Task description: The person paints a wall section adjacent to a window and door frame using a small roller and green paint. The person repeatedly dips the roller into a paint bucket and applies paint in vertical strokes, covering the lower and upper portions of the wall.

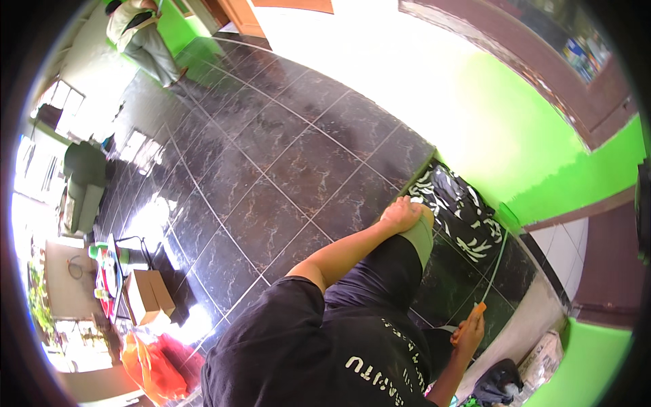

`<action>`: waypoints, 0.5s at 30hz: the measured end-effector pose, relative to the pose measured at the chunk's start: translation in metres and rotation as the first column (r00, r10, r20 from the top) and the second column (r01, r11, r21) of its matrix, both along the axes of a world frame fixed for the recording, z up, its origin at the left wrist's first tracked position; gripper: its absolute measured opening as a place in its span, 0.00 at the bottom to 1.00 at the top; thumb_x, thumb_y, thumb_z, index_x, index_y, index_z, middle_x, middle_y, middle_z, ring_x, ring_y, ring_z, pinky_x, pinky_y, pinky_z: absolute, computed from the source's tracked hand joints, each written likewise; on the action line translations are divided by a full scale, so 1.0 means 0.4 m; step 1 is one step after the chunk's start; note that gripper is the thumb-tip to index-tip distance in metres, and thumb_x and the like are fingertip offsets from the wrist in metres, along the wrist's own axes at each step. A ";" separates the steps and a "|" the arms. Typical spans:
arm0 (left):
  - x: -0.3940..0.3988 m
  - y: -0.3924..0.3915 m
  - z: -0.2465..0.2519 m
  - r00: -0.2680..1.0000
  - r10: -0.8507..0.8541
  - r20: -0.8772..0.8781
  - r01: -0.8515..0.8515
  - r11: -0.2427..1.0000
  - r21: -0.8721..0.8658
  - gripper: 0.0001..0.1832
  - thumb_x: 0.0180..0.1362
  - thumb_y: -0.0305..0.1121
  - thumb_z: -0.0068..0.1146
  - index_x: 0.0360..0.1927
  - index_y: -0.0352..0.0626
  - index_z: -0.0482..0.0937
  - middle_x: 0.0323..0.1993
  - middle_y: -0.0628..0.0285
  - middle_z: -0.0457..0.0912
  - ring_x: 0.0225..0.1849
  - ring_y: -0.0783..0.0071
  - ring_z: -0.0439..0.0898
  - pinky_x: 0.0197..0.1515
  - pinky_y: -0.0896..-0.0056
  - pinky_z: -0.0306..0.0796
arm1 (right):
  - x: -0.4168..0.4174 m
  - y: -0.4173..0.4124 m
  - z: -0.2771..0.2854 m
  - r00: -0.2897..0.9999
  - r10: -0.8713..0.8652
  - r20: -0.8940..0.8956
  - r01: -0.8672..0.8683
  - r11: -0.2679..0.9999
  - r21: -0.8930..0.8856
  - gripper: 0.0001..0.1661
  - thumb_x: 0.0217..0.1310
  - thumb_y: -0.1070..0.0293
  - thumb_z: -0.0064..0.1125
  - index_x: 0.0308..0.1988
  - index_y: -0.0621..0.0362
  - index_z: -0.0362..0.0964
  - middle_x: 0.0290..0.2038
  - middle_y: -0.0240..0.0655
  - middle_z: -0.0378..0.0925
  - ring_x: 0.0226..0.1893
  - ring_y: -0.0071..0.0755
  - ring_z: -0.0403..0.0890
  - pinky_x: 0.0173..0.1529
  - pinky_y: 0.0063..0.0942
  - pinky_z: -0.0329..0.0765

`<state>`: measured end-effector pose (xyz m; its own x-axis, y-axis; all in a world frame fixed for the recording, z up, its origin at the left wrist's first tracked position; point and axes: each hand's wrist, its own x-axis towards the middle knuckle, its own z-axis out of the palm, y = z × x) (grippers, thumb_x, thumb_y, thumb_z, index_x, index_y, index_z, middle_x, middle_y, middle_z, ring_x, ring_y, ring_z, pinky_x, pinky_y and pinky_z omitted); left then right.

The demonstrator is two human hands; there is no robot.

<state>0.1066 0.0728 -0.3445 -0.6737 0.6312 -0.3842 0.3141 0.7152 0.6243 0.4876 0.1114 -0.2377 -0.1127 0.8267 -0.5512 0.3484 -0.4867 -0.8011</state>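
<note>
My right hand (469, 331) is shut around the orange handle (465, 321) of a paint roller with a long, thin rod (494, 269). At the rod's far end, a green roller head (509, 217) meets the foot of the green wall (549, 188), beside the corner of a doorway. My left hand (402, 214) rests on my bent knee (427, 216) and holds no tool. Just past that knee, a black cloth with a white leaf pattern (455, 206) lies bunched on the lower tiled floor, along the wall.
A raised dark tiled floor (285, 168) ends in a step edge beside the cloth. Another person (145, 40) stands by the far wall. To the left are an armchair (84, 188), a cardboard box (147, 296) and an orange plastic bag (152, 366). A black bag (498, 381) lies at lower right.
</note>
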 end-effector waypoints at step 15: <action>0.001 -0.002 -0.005 1.000 0.004 0.002 -0.004 1.000 0.019 0.39 0.67 0.60 0.43 0.63 0.30 0.69 0.63 0.35 0.73 0.65 0.39 0.75 0.69 0.46 0.68 | 0.106 -0.082 0.036 0.999 -0.043 -0.018 0.043 0.999 -0.019 0.20 0.79 0.49 0.48 0.55 0.51 0.69 0.23 0.29 0.67 0.09 0.22 0.67 0.10 0.23 0.65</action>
